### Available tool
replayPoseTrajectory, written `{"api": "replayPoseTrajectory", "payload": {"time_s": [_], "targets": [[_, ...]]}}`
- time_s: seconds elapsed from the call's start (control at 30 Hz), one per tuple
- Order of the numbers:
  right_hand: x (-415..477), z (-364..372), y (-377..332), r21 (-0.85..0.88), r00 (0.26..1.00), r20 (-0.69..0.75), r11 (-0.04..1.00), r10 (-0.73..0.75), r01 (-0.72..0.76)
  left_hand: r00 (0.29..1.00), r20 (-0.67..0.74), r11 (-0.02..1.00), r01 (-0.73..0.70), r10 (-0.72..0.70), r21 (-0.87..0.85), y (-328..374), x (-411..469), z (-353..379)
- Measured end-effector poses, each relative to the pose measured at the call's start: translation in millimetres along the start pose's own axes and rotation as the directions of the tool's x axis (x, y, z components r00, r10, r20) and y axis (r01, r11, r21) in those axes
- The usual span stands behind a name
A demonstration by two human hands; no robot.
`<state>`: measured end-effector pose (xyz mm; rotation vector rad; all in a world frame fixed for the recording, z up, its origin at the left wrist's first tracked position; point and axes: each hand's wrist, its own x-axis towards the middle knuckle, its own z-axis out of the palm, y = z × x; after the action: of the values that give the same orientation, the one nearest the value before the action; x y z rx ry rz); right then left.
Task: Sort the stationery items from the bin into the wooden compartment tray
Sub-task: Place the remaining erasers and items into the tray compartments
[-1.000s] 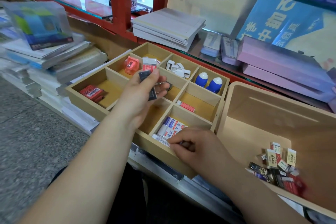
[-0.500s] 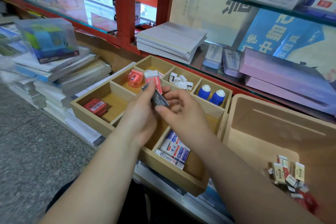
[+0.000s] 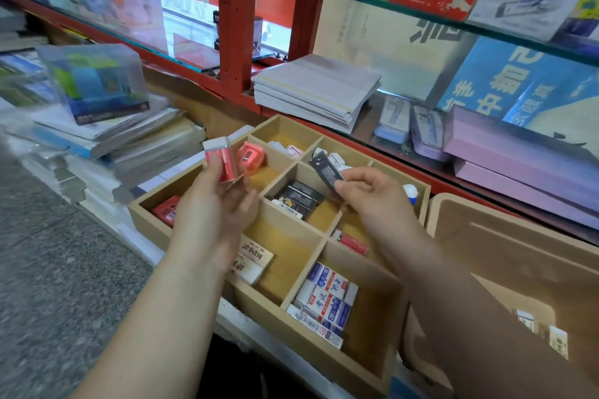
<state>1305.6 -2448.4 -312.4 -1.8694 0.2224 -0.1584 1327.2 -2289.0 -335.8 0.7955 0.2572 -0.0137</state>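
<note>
My left hand [image 3: 215, 204] holds a red-and-white eraser [image 3: 220, 160] upright above the left side of the wooden compartment tray [image 3: 147, 220]. My right hand [image 3: 369, 196] pinches a flat black item [image 3: 325, 172] over the tray's middle. In the compartments lie black packs [image 3: 299, 199], blue-and-white erasers [image 3: 327, 300], a tan eraser [image 3: 252, 261], red items [image 3: 165, 211] and a pink sharpener [image 3: 251, 157]. The wooden bin [image 3: 505, 253] stands at the right, with a few erasers [image 3: 557, 342] showing past my right forearm.
Stacks of notebooks [image 3: 316, 91] and purple boxes [image 3: 518, 155] sit behind the tray under a glass shelf [image 3: 421, 14]. Piles of books and a clear plastic box [image 3: 94, 84] stand to the left. A red shelf post [image 3: 238, 26] rises behind. Grey floor lies lower left.
My right hand came up from the tray's near compartment and took the black item from my left hand. The two hands have moved apart, and the left now shows a red-and-white eraser.
</note>
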Motion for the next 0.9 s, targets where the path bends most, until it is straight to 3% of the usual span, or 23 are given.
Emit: {"api": "replayPoseTrajectory", "payload": {"time_s": [0.13, 0.37, 0.6, 0.67, 0.77, 0.9], "targets": [[23, 4, 5, -0.237, 0.998, 0.001, 0.970, -0.055, 0.054, 0.993, 0.090, 0.979, -0.092, 0.076, 0.181, 0, 3, -4], [34, 31, 16, -0.483, 0.979, 0.188, 0.862, -0.073, 0.157, 0.984, 0.153, 0.977, -0.115, 0.089, 0.177, 1, 8, -9], [31, 26, 13, -0.535, 0.917, 0.394, 0.798, -0.056, 0.278, 0.977, 0.187, 0.968, -0.140, 0.100, 0.210, 1, 5, -8], [29, 26, 12, -0.489, 0.933, 0.337, 0.823, -0.128, 0.290, 0.975, 0.193, 0.961, -0.154, 0.110, 0.232, 0, 5, -7], [23, 25, 1, -0.249, 0.955, 0.172, 0.927, -0.241, 0.279, 0.976, 0.196, 0.949, -0.148, 0.095, 0.278, -3, 3, -5], [10, 27, -19, -0.009, 0.932, 0.252, 0.963, -0.260, 0.271, 0.968, 0.218, 0.908, -0.197, 0.122, 0.369, -6, -2, -2]]}}
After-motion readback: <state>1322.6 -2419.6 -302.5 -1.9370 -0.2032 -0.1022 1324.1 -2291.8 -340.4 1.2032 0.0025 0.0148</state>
